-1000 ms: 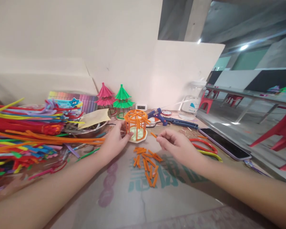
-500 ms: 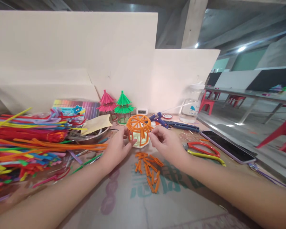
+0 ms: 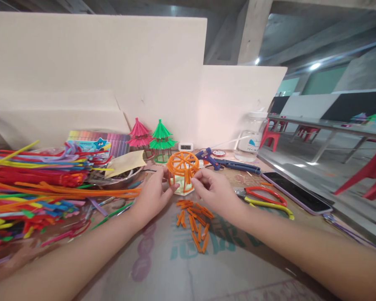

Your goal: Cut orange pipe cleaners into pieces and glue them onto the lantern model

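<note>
An orange pipe-cleaner pavilion frame [image 3: 183, 158], with a spoked round top and upright posts, stands on a pale base [image 3: 184, 193] between my hands. My left hand [image 3: 152, 190] holds it from the left, thumb in front near the base and fingers behind the left posts. At its right side, my right hand [image 3: 212, 187] is closed in a pinch, fingertips against or just in front of a right post. Whatever sits between those fingertips is too small to make out. Short cut orange pipe-cleaner pieces [image 3: 192, 216] lie in a loose pile nearer me.
Bundled pipe cleaners [image 3: 34, 175] fill the left side. Behind stand a pink pagoda [image 3: 140, 136], a green pagoda [image 3: 161, 138] and a small clock [image 3: 186, 146]. To the right are a glue gun [image 3: 208, 156], pliers [image 3: 266, 196], a phone [image 3: 296, 193] and a clear bottle [image 3: 250, 136].
My right hand has moved slightly left, its pinched fingertips now closer to the frame's right post. My left hand stays on the frame. The whole view has shifted a little.
</note>
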A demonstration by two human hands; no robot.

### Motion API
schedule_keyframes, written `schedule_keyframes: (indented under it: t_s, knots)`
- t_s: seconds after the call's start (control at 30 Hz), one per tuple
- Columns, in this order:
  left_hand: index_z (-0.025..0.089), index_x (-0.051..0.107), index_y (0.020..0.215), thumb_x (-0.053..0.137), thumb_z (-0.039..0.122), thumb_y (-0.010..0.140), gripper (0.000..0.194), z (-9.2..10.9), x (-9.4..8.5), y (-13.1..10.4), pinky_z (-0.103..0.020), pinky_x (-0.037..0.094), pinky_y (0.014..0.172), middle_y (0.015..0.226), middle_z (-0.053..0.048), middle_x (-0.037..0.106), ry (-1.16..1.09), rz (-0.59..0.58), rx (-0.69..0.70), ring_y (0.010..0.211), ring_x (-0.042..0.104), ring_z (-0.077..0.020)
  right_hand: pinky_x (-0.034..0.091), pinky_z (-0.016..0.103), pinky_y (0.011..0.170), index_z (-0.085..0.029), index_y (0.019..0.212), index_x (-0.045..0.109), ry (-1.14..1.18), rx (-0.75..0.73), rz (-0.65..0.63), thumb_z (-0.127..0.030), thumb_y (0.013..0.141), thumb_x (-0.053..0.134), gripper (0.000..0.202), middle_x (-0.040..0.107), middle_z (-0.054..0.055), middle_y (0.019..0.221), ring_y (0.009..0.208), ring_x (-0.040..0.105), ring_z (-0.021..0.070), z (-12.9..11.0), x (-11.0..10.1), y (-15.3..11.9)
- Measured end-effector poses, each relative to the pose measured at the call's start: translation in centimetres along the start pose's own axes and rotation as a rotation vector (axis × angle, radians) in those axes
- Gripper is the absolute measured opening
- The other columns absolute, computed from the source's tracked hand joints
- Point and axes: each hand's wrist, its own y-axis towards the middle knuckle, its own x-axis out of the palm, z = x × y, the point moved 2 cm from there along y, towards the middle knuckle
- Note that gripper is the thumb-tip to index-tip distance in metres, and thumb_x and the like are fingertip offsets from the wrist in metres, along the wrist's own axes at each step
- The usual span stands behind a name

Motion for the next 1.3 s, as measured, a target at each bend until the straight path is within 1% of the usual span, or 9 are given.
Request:
schedule_keyframes:
  t_s: [0.13,0.23,0.3,0.4,0.5,0.6,0.77,0.97,1.3]
  knots:
    - [0.02,0.054,0.115,0.06,0.037,0.084,0.036,0.0,0.0,0.0,-0.041,0.054,0.083,0.109,-0.011,0.064,0.017,-0.009,0.003,0.097,0.064,-0.0254,0.037,0.022,0.051,-0.02,0.079,0.054,0.0,-0.014,-0.018,-0.027,0.089,0.051,0.013,0.055,-0.005,0.057,0.051,0.051,0.0103,-0.1,0.0,0.0]
    - [0.02,0.054,0.115,0.06,0.037,0.084,0.036,0.1,0.0,0.0,-0.041,0.054,0.083,0.107,-0.01,0.064,0.032,-0.012,0.006,0.096,0.064,-0.0252,0.036,0.023,0.052,-0.02,0.073,0.054,-0.053,-0.027,-0.01,-0.032,0.092,0.048,0.023,0.053,-0.004,0.057,0.053,0.049,0.0107,0.0,-0.3,-0.4]
    - [0.02,0.053,0.115,0.059,0.037,0.085,0.036,0.1,-0.1,0.1,-0.041,0.054,0.083,0.108,-0.01,0.064,0.045,-0.014,0.009,0.097,0.064,-0.0252,0.036,0.023,0.052,-0.02,0.07,0.054,-0.039,0.008,-0.024,-0.038,0.095,0.044,0.032,0.053,-0.003,0.055,0.052,0.048,0.0109,0.2,-0.5,-0.7]
    - [0.019,0.053,0.114,0.059,0.037,0.085,0.035,0.1,-0.1,0.1,-0.041,0.053,0.084,0.109,-0.011,0.064,0.059,-0.022,0.017,0.097,0.064,-0.0252,0.035,0.023,0.046,-0.02,0.078,0.057,0.193,0.187,-0.096,-0.052,0.094,0.041,0.039,0.053,-0.004,0.052,0.045,0.046,0.0105,1.2,-0.2,-1.3]
    - [0.02,0.053,0.115,0.058,0.036,0.085,0.034,0.1,-0.1,0.1,-0.041,0.054,0.084,0.111,-0.011,0.063,0.054,-0.029,0.017,0.098,0.064,-0.0251,0.036,0.021,0.042,-0.02,0.083,0.056,0.491,0.331,-0.137,-0.059,0.089,0.049,0.04,0.054,-0.005,0.053,0.042,0.044,0.009,1.9,0.6,-1.5]
    - [0.02,0.052,0.116,0.059,0.036,0.085,0.035,0.2,-0.1,0.0,-0.041,0.054,0.083,0.112,-0.011,0.063,0.054,-0.027,0.015,0.098,0.064,-0.0251,0.037,0.019,0.042,-0.02,0.083,0.056,0.698,0.352,-0.129,-0.056,0.084,0.059,0.037,0.056,-0.005,0.055,0.042,0.045,0.0076,1.8,1.2,-1.4]
    - [0.02,0.053,0.115,0.059,0.036,0.085,0.035,0.3,0.0,-0.1,-0.042,0.054,0.084,0.111,-0.011,0.063,0.055,-0.026,0.028,0.099,0.064,-0.0256,0.036,0.017,0.04,-0.018,0.081,0.055,0.836,0.388,-0.104,-0.049,0.076,0.072,0.036,0.056,-0.005,0.053,0.043,0.046,0.0064,1.0,1.6,-1.4]
    - [0.02,0.052,0.118,0.059,0.037,0.086,0.037,0.5,-0.1,-0.1,-0.043,0.053,0.086,0.11,-0.011,0.063,0.059,-0.035,0.021,0.1,0.063,-0.0261,0.034,0.016,0.038,-0.018,0.079,0.053,0.888,0.427,-0.056,-0.041,0.071,0.077,0.035,0.056,-0.007,0.051,0.039,0.044,0.0052,0.9,1.7,-1.4]
    - [0.021,0.05,0.119,0.057,0.036,0.086,0.037,0.8,-0.2,-0.1,-0.044,0.054,0.086,0.11,-0.011,0.063,0.105,-0.053,0.045,0.1,0.064,-0.0265,0.033,0.016,0.037,-0.018,0.077,0.051,0.904,0.45,-0.081,-0.039,0.068,0.078,0.035,0.055,-0.007,0.048,0.037,0.043,0.0053,0.7,1.6,-1.2]
